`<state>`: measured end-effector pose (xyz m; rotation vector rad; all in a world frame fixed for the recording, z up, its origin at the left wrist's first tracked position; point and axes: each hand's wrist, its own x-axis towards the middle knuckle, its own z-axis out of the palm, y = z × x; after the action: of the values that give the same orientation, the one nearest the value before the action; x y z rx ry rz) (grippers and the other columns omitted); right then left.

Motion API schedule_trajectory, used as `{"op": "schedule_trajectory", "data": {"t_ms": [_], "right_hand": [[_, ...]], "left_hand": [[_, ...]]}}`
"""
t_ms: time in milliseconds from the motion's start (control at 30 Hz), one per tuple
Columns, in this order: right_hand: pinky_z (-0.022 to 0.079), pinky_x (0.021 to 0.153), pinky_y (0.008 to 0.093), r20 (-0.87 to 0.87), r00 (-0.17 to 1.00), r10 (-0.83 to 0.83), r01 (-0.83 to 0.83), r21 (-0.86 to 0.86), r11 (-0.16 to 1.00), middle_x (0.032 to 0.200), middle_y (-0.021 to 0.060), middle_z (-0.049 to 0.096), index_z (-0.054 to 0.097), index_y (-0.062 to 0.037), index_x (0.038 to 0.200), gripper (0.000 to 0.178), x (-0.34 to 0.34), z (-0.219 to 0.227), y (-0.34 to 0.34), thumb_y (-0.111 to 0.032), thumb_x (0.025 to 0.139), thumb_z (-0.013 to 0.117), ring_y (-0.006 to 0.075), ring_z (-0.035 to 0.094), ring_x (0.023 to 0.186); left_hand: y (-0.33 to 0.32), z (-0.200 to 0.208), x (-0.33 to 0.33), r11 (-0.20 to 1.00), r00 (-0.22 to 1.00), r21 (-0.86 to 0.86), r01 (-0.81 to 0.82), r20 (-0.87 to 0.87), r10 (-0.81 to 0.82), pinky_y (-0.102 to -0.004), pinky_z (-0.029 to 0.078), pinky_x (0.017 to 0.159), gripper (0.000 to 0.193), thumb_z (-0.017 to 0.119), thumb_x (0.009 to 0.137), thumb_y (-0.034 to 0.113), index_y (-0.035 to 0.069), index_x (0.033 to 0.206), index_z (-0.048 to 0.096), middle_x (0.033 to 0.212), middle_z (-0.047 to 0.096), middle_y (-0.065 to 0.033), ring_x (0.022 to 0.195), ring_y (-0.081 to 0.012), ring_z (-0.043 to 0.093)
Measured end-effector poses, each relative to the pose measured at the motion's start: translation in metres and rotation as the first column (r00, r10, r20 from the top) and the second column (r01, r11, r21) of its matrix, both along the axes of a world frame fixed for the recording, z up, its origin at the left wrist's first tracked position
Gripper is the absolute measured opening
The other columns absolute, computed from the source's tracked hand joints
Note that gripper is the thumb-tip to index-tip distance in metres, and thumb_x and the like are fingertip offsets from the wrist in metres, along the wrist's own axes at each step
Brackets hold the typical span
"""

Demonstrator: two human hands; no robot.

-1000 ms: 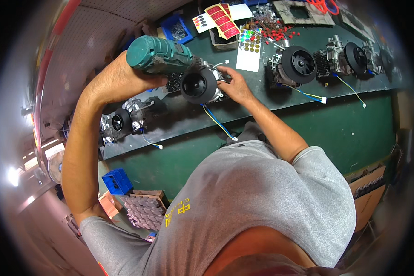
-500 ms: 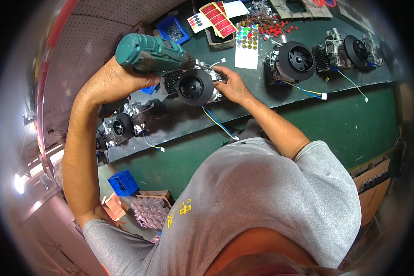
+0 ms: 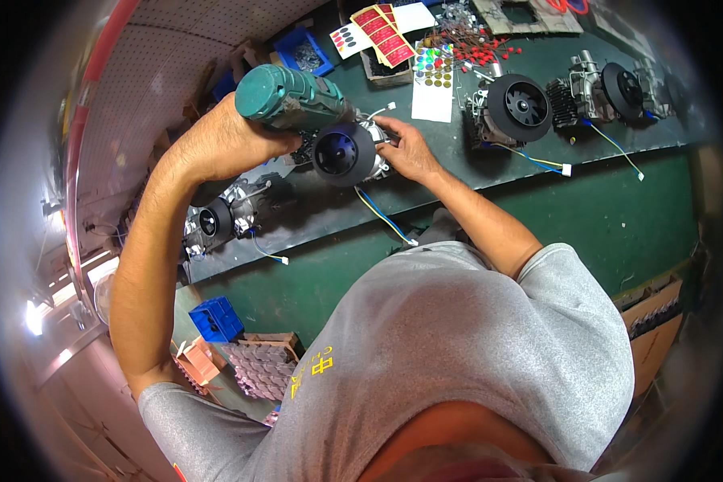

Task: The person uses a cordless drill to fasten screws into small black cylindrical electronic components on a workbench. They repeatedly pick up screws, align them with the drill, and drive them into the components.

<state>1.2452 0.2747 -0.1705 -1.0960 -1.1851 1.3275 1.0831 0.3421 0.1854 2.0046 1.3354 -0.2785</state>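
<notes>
Two hands meet over one fan unit (image 3: 344, 153). The left hand (image 3: 225, 145) has its fingers wrapped around a green power drill (image 3: 289, 96); the right hand (image 3: 414, 153) sets parted thumb and forefinger at the unit's right side — whether they grip it, I cannot tell. The drill's long axis runs left to right, its nose above the unit's far edge — contact there is hidden. Left elbow bent, right forearm slanting in, the unit sits between them on the dark surface (image 3: 450, 145).
</notes>
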Motion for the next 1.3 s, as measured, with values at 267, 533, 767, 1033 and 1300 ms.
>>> {"op": "schedule_trajectory", "data": {"t_ms": [267, 533, 767, 1033, 1300], "right_hand": [[0.049, 0.099, 0.0292, 0.023, 0.996, 0.086, -0.084, -0.064, 0.994, 0.13, 0.0125, 0.062, 0.05, 0.0029, 0.141, 0.06, 0.006, 0.011, 0.0, 0.006, 0.083, 0.065, 0.0163, 0.06, 0.117], [0.053, 0.09, 0.0335, 0.058, 0.998, 0.006, -0.004, -0.035, 0.999, 0.121, 0.02, 0.066, 0.058, 0.0027, 0.133, 0.055, -0.003, 0.007, -0.005, -0.004, 0.081, 0.072, 0.0233, 0.065, 0.106], [0.049, 0.099, 0.0305, -0.013, 0.999, 0.045, -0.045, -0.005, 0.999, 0.131, 0.0155, 0.061, 0.048, 0.0059, 0.142, 0.055, -0.001, 0.022, -0.007, 0.003, 0.089, 0.062, 0.0201, 0.06, 0.117], [0.05, 0.096, 0.0328, 0.14, 0.99, -0.023, 0.017, 0.043, 0.999, 0.137, 0.0202, 0.057, 0.047, 0.0028, 0.145, 0.057, 0.006, 0.028, -0.029, -0.007, 0.092, 0.065, 0.0221, 0.062, 0.114], [0.038, 0.055, 0.0209, 0.028, 0.911, -0.411, 0.412, -0.039, 0.91, 0.074, -0.0017, 0.054, 0.059, -0.0029, 0.087, 0.017, 0.001, 0.085, -0.114, -0.016, 0.096, 0.065, 0.0037, 0.046, 0.063]], "left_hand": [[-0.004, -0.009, -0.003, 1.0, 0.999, -0.004, -0.009, 0.034, 0.009, -0.0351, 0.053, 0.084, 0.04, 0.077, 0.078, 0.012, 0.007, 0.117, 0.069, 0.096, 0.072, -0.0075, 0.089, -0.0176, 0.065], [-0.017, -0.015, -0.012, 0.992, 0.989, 0.115, 0.044, 0.132, -0.06, -0.0369, 0.053, 0.088, 0.043, 0.078, 0.077, 0.011, 0.005, 0.118, 0.067, 0.104, 0.073, -0.0114, 0.094, -0.0213, 0.067], [-0.032, 0.007, -0.03, 0.936, 0.967, 0.337, -0.099, 0.254, 0.011, -0.0349, 0.054, 0.085, 0.042, 0.082, 0.08, 0.019, 0.005, 0.116, 0.068, 0.1, 0.074, -0.0105, 0.09, -0.0192, 0.067], [-0.167, -0.051, -0.092, 0.679, 0.769, 0.567, -0.466, 0.639, -0.006, -0.0326, 0.057, 0.079, 0.034, 0.081, 0.085, 0.02, 0.004, 0.113, 0.068, 0.1, 0.075, -0.0092, 0.09, -0.0185, 0.072], [-0.363, -0.112, -0.201, 0.648, 0.57, 0.079, -0.757, 0.565, 0.596, -0.0317, 0.055, 0.073, 0.035, 0.086, 0.08, 0.027, 0.008, 0.105, 0.072, 0.088, 0.073, -0.0076, 0.08, -0.0148, 0.07]]}}
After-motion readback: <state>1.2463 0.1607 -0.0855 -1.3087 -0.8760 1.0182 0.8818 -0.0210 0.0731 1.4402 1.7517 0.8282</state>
